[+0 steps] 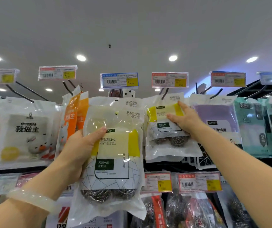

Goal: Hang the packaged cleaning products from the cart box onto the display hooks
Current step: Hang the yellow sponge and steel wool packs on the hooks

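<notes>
My left hand [81, 150] grips a stack of clear packs of steel wool scourers [114, 155] with yellow and white labels, held up in front of the display. Two packs seem to be in the stack. My right hand [184, 118] reaches to a matching scourer pack [165, 137] that hangs on a black display hook [164, 93]; its straight fingers rest on the pack's upper right. The cart box is out of view.
Other hooks carry white cloth packs [25, 134] at the left, orange packs [72, 116], a purple sponge pack [217, 122] and teal packs [253, 127] at the right. Price tags [118, 80] stick out above each hook. A lower row holds more scourers [178, 209].
</notes>
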`<state>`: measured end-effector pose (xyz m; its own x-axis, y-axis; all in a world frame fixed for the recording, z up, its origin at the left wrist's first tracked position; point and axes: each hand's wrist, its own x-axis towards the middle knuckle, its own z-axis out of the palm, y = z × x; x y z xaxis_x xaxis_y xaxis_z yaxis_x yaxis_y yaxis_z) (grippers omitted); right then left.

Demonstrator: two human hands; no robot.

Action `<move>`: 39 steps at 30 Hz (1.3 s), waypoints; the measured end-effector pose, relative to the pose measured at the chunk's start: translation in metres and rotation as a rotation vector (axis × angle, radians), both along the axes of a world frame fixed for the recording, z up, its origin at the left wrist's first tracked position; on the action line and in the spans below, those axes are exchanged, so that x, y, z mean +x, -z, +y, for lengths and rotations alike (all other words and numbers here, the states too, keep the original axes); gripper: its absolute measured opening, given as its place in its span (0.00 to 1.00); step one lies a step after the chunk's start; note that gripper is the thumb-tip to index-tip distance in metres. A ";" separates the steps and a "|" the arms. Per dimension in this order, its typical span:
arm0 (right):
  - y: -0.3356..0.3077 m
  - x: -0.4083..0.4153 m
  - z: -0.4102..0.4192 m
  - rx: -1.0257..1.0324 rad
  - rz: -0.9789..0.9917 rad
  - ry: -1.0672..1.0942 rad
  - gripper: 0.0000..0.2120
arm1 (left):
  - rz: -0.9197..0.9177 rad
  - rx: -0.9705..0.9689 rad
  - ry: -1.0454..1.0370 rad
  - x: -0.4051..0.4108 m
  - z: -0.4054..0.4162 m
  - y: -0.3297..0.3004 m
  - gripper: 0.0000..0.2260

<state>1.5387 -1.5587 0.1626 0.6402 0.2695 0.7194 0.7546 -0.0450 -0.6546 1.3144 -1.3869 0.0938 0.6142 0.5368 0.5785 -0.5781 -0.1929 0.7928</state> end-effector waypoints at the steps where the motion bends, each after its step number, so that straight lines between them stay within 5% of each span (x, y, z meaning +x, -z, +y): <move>1: 0.000 0.002 0.004 -0.035 -0.005 0.013 0.36 | 0.002 0.001 0.004 0.000 0.001 0.001 0.06; 7: 0.008 0.001 0.013 -0.240 -0.059 0.242 0.29 | 0.027 0.015 0.057 0.009 -0.002 0.005 0.07; 11: 0.028 -0.037 -0.002 -0.035 -0.035 -0.185 0.30 | 0.019 0.034 0.086 0.018 -0.013 0.003 0.08; 14: 0.043 -0.059 -0.014 -0.151 0.110 -0.536 0.30 | 0.013 0.046 0.106 0.029 -0.025 0.000 0.10; 21: 0.054 -0.052 -0.024 -0.002 0.308 -0.740 0.21 | -0.021 0.037 0.199 0.048 -0.044 0.000 0.07; 24: 0.060 -0.048 -0.029 0.128 0.244 -0.667 0.13 | -0.024 0.007 0.232 0.053 -0.049 0.000 0.06; 29: 0.072 -0.039 -0.039 0.153 -0.070 -0.457 0.17 | 0.004 0.003 0.279 0.063 -0.062 -0.002 0.03; 34: 0.067 -0.029 -0.052 0.076 -0.036 -0.587 0.22 | 0.085 0.026 0.309 0.066 -0.067 -0.003 0.09; 39: 0.054 -0.014 -0.067 0.191 -0.013 -0.476 0.24 | 0.003 -0.031 0.199 0.056 -0.052 -0.008 0.06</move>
